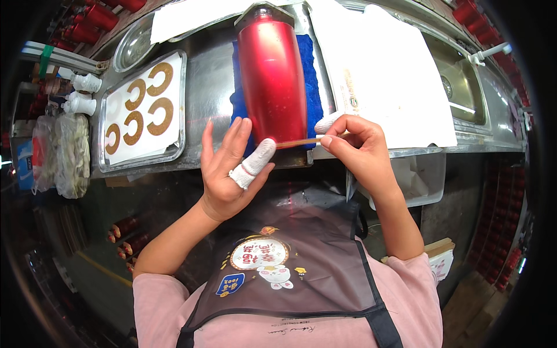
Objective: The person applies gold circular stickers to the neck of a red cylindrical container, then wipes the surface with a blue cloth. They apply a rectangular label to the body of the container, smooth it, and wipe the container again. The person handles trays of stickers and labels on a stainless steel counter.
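A glossy red metal vessel lies on its side on a blue cloth, its near end toward me. A thin gold-brown strip runs across that near end. My right hand pinches the strip's right end between thumb and forefinger; another of its fingers wears a white covering. My left hand has its fingers spread, and its white-wrapped forefinger rests at the strip's left end, against the vessel. Whether that fingertip presses on the strip or on the vessel, I cannot tell.
A clear tray with several gold crescent-shaped pieces on white paper sits to the left. White sheets cover the bench on the right, beside a metal sink. A translucent bin stands below the bench edge. Red vessels fill racks around.
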{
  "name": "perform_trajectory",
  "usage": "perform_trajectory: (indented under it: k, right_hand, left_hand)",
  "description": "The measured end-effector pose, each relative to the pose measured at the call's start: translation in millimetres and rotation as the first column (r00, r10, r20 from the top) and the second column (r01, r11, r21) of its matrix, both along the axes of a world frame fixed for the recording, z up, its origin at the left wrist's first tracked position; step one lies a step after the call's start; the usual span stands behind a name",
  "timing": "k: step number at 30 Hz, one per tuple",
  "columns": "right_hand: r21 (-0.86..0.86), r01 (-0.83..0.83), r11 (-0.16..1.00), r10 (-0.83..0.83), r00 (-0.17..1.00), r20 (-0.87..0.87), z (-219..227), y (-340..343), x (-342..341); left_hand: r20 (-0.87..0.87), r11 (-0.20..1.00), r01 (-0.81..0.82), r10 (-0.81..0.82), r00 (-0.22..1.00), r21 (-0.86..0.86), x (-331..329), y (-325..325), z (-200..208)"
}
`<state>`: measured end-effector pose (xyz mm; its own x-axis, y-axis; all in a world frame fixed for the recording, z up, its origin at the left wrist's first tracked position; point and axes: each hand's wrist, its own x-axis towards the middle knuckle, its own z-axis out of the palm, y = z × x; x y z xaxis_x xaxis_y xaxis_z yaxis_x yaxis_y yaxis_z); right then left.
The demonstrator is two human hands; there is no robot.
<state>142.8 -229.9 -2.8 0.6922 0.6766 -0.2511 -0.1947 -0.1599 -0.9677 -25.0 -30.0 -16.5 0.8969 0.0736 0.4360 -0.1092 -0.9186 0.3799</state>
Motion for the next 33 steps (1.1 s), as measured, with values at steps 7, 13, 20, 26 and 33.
perform_trajectory:
  k: [7,13,20,26,33]
  right_hand:
    - [0.003,-0.01,1.0,0.01,1.0,-0.007,-2.4,3.2,-0.1]
    - [-0.04,-0.039,0.998,0.039,0.999,0.012,-9.5,7.9,-3.9]
    - [0.005,-0.057,0.998,0.057,0.998,-0.011,2.6,4.1,-5.8]
    - [-0.005,-0.049,0.999,0.049,0.996,0.078,15.6,-0.8,-3.7]
    - [-0.016,-0.036,0.999,0.036,0.999,0.031,7.7,-1.9,0.8]
  left_hand:
    - [0.072,0.978,0.014,-0.029,0.997,0.208,23.1,-6.5,22.8]
    - [0.128,0.981,-0.053,0.03,0.991,0.187,47.5,-18.7,19.6]
    - [0.074,0.982,-0.064,0.078,0.994,-0.176,25.5,-5.1,-3.9]
    - [0.02,0.996,-0.017,0.019,1.0,-0.087,-9.0,2.6,-9.2]
    - [0.001,1.0,-0.021,0.021,1.0,-0.008,-5.5,2.4,-7.3]
